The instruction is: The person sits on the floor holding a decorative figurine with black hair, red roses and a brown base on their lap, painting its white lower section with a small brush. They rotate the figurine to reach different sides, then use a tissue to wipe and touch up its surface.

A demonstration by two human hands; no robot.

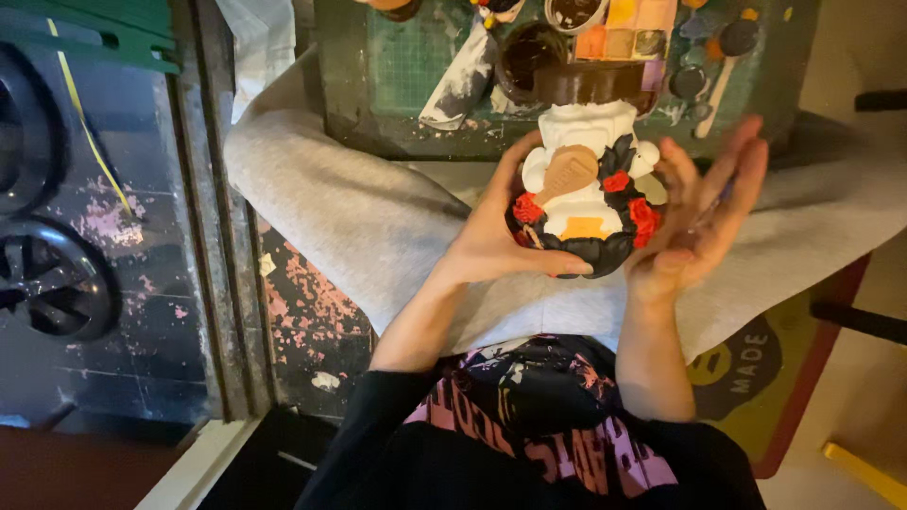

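**Partly painted figurine, held mid-frame**

Currently the figurine (588, 194) sits centre-right of the frame, above the grey-trousered lap. Left hand (491, 236) cups it from the side, thumb curled under the black base: closed on it. Right hand (704, 212) is spread flat, fingers straight, palm against the other side, gripping nothing.

Painted: black base, red flowers, tan and orange patches. Unpainted: the white upper body, judging by bare plaster.

Top of frame: green mat (397, 66); cup (529, 57) of dark liquid; paint palette (628, 28) with orange and yellow wells.
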